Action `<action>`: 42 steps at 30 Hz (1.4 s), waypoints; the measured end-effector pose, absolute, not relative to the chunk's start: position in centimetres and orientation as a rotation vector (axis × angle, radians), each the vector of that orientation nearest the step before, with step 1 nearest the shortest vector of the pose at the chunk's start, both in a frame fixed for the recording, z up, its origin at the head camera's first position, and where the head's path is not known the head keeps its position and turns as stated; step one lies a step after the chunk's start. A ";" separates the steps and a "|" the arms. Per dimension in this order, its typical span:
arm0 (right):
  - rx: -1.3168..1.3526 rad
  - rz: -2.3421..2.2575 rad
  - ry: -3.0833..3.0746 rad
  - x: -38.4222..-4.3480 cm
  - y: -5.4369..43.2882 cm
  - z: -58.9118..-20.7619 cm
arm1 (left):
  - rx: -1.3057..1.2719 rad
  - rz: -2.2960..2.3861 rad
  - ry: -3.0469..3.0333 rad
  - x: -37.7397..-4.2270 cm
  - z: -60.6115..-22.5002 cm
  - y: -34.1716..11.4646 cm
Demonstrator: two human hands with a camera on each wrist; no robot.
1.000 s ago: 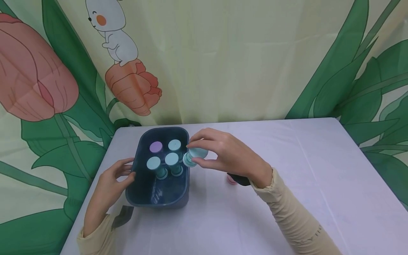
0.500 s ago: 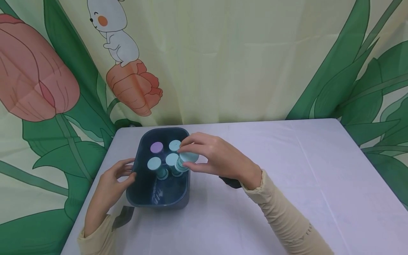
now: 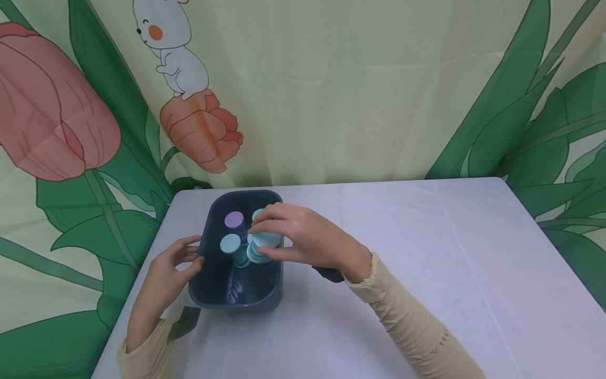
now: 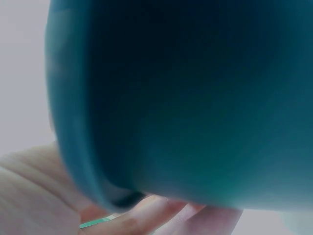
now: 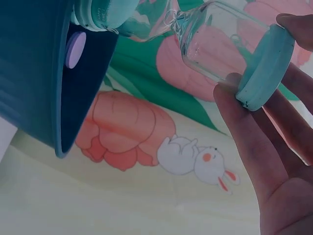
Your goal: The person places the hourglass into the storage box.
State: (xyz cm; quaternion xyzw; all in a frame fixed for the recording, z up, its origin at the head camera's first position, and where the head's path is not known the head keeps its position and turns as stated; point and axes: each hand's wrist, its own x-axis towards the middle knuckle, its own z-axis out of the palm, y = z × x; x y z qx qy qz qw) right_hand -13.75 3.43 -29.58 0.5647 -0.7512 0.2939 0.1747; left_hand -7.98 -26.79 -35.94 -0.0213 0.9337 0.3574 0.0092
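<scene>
My right hand (image 3: 307,237) holds an hourglass sand timer with clear glass (image 5: 215,44) and light teal caps (image 5: 266,68). Thumb and fingers pinch one cap; the timer is tilted, its other end over the dark blue bin (image 3: 232,304). My left hand (image 3: 168,276) grips the bin's left side, thumb at the rim and fingers along the outer wall; the left wrist view shows mostly the bin's blurred wall (image 4: 195,122). Inside stand a teal-capped timer (image 3: 230,243) and a purple-capped one (image 3: 234,219). Other teal caps are partly hidden behind my right hand.
The bin stands at the left of a table with a white cloth (image 3: 402,263). Behind it hangs a cloth backdrop (image 3: 331,105) printed with a rabbit, a carrot, tulips and leaves.
My right hand has moved left and slightly down, bringing the held timer from the bin's right rim to over its inside. The left hand has stayed on the bin.
</scene>
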 end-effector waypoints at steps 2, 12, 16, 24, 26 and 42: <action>1.607 0.828 -2.143 -13.7 3.1 -29.6 | -0.070 1.118 2.914 -8.0 -35.9 -26.8; 1.631 0.858 -2.198 -13.7 1.8 -30.3 | -0.068 1.107 2.919 -8.0 -35.9 -26.8; 1.642 0.862 -2.217 -13.8 1.3 -30.7 | -0.067 1.114 2.917 -8.0 -35.9 -26.8; 1.700 0.779 -2.286 -14.0 -0.5 -31.0 | -0.041 1.117 2.920 -8.0 -35.7 -26.8; 1.715 0.760 -2.308 -14.1 -1.0 -31.1 | -0.030 1.122 2.923 -8.0 -35.8 -26.8; 1.812 0.602 -2.518 -14.8 -4.1 -31.0 | 0.013 1.147 2.916 -8.0 -35.9 -27.1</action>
